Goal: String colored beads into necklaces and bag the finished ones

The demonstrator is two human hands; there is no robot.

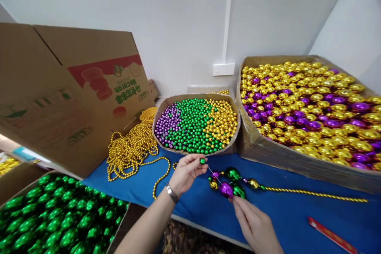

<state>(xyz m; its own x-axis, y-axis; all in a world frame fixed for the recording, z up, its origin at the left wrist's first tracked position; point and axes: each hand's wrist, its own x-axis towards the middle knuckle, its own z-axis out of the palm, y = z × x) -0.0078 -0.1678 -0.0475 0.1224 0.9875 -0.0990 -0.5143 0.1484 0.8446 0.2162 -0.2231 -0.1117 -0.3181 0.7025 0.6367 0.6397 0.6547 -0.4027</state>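
The left hand (187,172) pinches a green bead (202,161) between thumb and fingers, just in front of the near rim of the tub (229,149). The right hand (254,222) grips the purple bead (226,189) in its fingertips, lower and nearer the table's front edge. A thread (212,173) spans the gap between the hands, and the rest of the strand (233,173) lies bunched on the cloth (205,210) just beyond the right hand. Its twisted gold tail (315,194) runs out to the right, below the front wall of the big box (268,149). To the right of the right hand, a stretch of cloth reaches to the red strip (330,234), which slants near the front edge. On the left, cloth shows between the left forearm and the gold chains (127,156), with one loose loop crossing it. The carton (53,79) walls off that side, and the green-filled box (120,226) sits below the table's edge. Behind, the tub and big box stand close together.
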